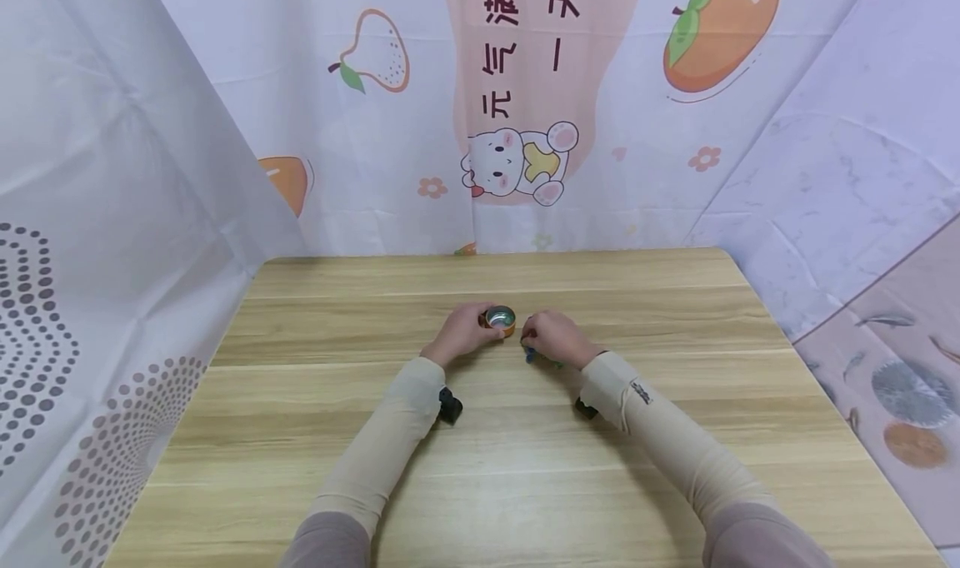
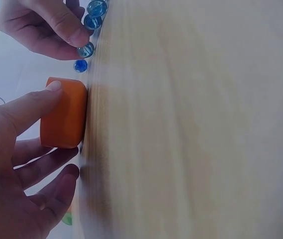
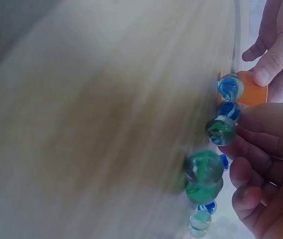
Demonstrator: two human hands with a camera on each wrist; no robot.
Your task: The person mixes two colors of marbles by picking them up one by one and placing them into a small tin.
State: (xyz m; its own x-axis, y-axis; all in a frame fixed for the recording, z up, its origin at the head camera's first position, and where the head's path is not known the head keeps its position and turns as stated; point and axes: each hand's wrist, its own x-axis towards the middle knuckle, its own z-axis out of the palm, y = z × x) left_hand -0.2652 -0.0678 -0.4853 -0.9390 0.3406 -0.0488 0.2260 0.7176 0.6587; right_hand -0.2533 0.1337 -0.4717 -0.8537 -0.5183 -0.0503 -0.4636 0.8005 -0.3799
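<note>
My left hand (image 1: 463,331) grips a small round orange tin (image 1: 500,320) standing open side up on the wooden table, its inside shiny. In the left wrist view the thumb presses the tin's orange wall (image 2: 67,117), and the other fingers curl at its far side. Just right of the tin, my right hand (image 1: 558,337) pinches a glass marble (image 2: 85,50) between thumb and fingertip, low at the table. A small blue marble (image 2: 80,65) lies between that hand and the tin. In the right wrist view, a green-swirled marble (image 3: 222,130) and a blue-swirled marble (image 3: 230,87) show by the fingertips.
More marbles sit on the table near the right hand, among them a large green one (image 3: 204,167) and a pale one (image 3: 200,219). Wood-grain table (image 1: 510,468) stretches around both arms. A printed curtain (image 1: 390,168) hangs behind the far edge.
</note>
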